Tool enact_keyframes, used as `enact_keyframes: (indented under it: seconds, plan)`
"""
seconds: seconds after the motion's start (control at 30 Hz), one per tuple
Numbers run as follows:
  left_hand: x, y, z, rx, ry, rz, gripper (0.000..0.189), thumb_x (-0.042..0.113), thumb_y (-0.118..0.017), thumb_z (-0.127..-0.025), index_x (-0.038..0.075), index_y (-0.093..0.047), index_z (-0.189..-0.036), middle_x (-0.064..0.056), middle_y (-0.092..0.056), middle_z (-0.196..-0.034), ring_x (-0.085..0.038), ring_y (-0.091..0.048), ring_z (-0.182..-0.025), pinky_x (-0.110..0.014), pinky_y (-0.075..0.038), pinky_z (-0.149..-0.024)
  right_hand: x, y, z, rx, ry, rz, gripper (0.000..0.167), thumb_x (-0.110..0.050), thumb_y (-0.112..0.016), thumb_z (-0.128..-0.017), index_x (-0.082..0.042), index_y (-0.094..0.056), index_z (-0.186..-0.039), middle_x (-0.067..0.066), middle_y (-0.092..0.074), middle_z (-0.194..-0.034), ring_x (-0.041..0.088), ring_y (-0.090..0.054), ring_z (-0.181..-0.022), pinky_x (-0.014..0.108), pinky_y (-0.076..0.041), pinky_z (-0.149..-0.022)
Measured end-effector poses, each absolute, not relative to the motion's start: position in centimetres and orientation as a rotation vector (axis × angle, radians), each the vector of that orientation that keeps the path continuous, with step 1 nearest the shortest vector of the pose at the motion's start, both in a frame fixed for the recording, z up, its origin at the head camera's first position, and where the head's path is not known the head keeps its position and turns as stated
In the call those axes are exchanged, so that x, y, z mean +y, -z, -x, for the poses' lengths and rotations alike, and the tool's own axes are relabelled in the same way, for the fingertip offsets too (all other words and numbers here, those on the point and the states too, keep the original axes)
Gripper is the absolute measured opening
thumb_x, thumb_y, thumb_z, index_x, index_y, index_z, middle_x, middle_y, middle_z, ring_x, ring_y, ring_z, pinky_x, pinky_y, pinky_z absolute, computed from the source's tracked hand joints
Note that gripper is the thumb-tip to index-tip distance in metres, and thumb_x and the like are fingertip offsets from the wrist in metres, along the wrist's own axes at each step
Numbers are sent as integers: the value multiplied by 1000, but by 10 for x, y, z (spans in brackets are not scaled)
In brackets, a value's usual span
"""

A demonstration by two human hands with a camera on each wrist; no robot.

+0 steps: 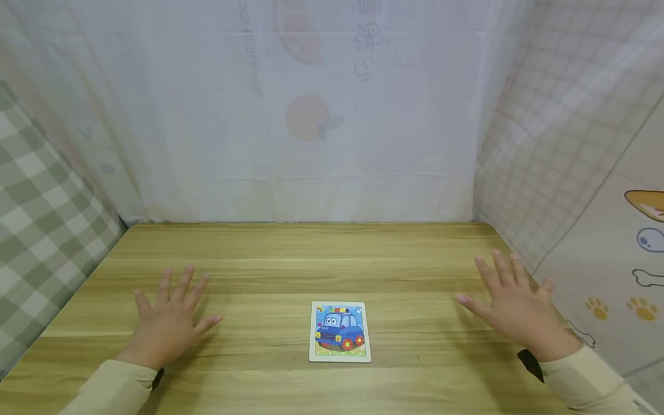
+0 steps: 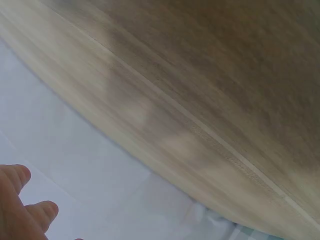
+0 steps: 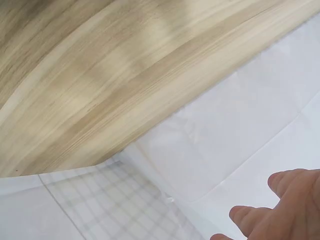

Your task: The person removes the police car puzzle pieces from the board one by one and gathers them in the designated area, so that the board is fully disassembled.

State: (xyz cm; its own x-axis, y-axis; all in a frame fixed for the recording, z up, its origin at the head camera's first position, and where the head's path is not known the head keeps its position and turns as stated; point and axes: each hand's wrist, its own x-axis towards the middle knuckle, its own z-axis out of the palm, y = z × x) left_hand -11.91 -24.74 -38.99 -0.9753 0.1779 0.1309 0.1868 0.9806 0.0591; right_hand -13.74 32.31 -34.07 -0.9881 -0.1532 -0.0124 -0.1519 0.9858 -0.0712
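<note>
A small square jigsaw puzzle [image 1: 339, 332] with a white border lies flat on the wooden table, showing a blue cartoon police car with eyes. To its left, my left hand [image 1: 169, 324] is held over the table with fingers spread, holding nothing. My right hand [image 1: 513, 308] is likewise spread, over the table's right side, apart from the puzzle. In the left wrist view, fingertips of the left hand [image 2: 25, 210] show at the lower left corner. The right wrist view has part of the right hand [image 3: 285, 212] at the lower right. Neither wrist view includes the puzzle.
The wood-grain table [image 1: 259, 276] ends at a pale printed curtain [image 1: 218, 127] behind it. A green-and-white checked cloth [image 1: 41, 230] hangs along the left side. On the right is a cloth [image 1: 596, 242] with a grid pattern, paw prints and bones.
</note>
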Motion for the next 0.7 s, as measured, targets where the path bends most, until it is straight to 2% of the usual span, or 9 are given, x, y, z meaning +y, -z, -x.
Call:
enact_keyframes:
  seconds: [0.23, 0.43, 0.7]
  plan:
    - [-244, 391, 119, -2982, 83, 286, 84, 64, -50, -90, 8, -31, -150, -23, -15, -157, -58, -7, -138, -86, -6, -88, 315, 345, 140, 3116, 130, 268, 95, -67, -40, -92, -8, -1, -155, 27, 15, -156, 47, 25, -138, 84, 13, -83]
    - [-238, 389, 121, -2969, 93, 284, 81, 59, -54, -90, 8, -33, -150, -23, -16, -157, -58, -9, -138, -85, -8, -88, 306, 346, 143, 3102, 152, 286, 95, -68, -40, -92, -7, -5, -155, 29, 8, -156, 46, 24, -139, 83, 15, -85]
    - [-220, 386, 126, -2931, 69, 336, 81, 58, -57, -89, 9, -35, -149, -22, -20, -156, -56, -13, -138, -84, -13, -89, 285, 348, 152, 3116, 129, 332, 96, -71, -42, -89, -7, -14, -155, 29, -2, -157, 50, 9, -142, 84, 8, -90]
